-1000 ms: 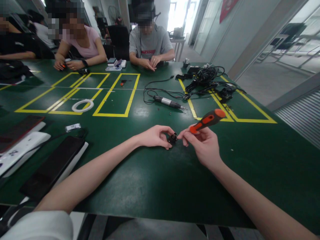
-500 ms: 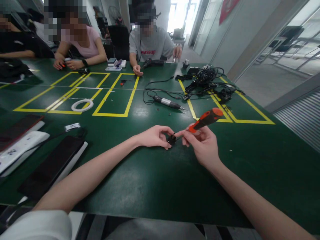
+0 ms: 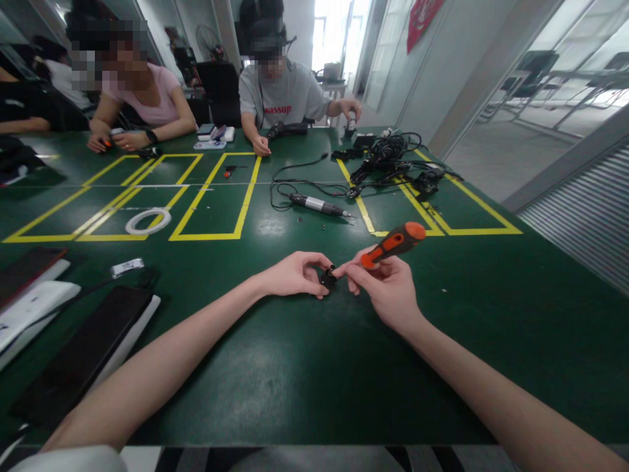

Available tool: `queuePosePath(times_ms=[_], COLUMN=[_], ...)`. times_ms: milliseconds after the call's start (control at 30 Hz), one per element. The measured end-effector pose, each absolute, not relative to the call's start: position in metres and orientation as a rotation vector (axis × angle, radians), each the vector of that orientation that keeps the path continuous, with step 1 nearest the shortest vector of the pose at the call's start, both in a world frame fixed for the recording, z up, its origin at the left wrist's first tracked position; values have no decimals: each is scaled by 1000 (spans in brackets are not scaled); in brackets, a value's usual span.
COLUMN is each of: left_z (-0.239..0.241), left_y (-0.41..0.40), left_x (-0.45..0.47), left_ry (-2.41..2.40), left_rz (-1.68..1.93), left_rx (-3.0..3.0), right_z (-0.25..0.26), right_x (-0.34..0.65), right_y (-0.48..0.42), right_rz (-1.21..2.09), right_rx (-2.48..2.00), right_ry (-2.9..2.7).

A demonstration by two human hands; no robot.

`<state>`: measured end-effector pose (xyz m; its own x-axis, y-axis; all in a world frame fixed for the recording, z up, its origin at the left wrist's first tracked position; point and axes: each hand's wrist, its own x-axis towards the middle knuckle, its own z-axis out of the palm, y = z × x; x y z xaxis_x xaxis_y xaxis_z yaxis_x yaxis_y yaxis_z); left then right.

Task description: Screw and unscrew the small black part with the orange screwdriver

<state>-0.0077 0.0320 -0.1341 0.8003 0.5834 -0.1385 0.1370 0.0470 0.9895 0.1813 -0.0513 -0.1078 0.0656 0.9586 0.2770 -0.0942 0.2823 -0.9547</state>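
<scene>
My left hand pinches a small black part against the green table, fingers curled round it. My right hand is closed on an orange-and-black screwdriver, whose handle slants up to the right. Its tip end points down-left at the black part and is hidden by my fingers. The two hands nearly touch over the part.
An electric screwdriver with its cable lies beyond my hands. A tangle of black cables sits at the back right. A white tape ring lies inside yellow floor-tape boxes. Flat black and white devices lie left. Two people sit opposite.
My hands stay together on the black part. The view has dipped slightly. The person in the grey shirt opposite has reached one hand out to their side.
</scene>
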Motion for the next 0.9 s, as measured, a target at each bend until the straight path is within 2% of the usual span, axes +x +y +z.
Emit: queuePosePath(times_ms=[433, 900], left_z=[-131, -132], left_y=[29, 28], left_x=[-7, -5], left_ry=[646, 664], left_rz=[366, 419], left_rx=[1515, 1571], right_z=[-112, -111], right_x=[182, 182], right_y=[-46, -46], right_rz=[1101, 1061], right_rx=[-859, -904], right_ry=[-1212, -1260])
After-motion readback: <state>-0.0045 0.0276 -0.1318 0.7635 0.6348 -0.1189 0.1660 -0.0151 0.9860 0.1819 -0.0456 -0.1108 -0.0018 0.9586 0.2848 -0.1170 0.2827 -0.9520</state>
